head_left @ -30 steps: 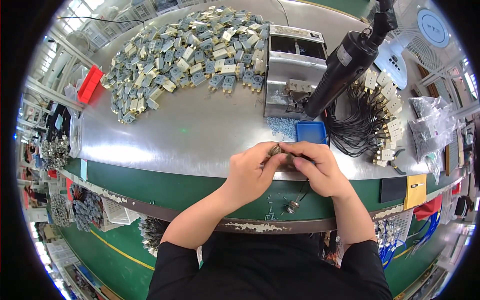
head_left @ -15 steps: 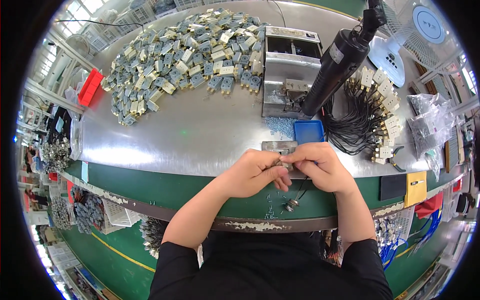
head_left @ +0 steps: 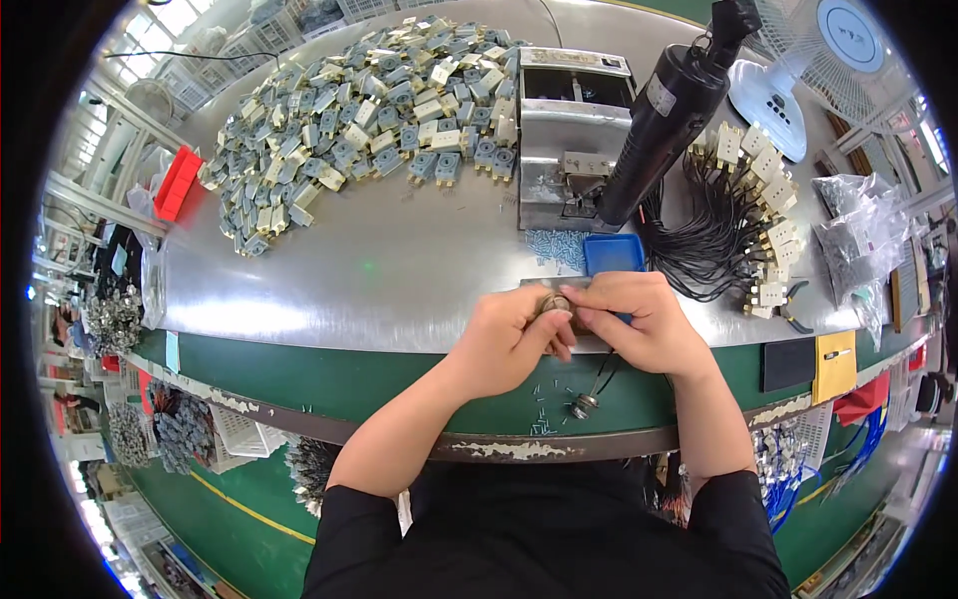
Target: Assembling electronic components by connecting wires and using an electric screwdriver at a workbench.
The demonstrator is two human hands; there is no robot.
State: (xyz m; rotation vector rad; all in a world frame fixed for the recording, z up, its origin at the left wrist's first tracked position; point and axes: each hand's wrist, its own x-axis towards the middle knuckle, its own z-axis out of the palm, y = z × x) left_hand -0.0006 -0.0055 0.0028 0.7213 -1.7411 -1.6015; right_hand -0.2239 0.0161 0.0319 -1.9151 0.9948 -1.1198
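Small round metal part (head_left: 555, 302), pinched between both hands just above the near edge of the shiny bench (head_left: 399, 270). Left hand (head_left: 514, 339) fingers curled tight round it. Right hand (head_left: 639, 324) fingers closed on it from the other side. Just behind: a blue tray (head_left: 613, 254). Farther back: a black tool (head_left: 669, 115), a big pile of grey and cream plugs (head_left: 349, 110).

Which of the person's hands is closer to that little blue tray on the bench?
Right. The right hand lies just below the blue tray, nearly touching its front edge; the left hand sits farther off, below and to the tray's left.
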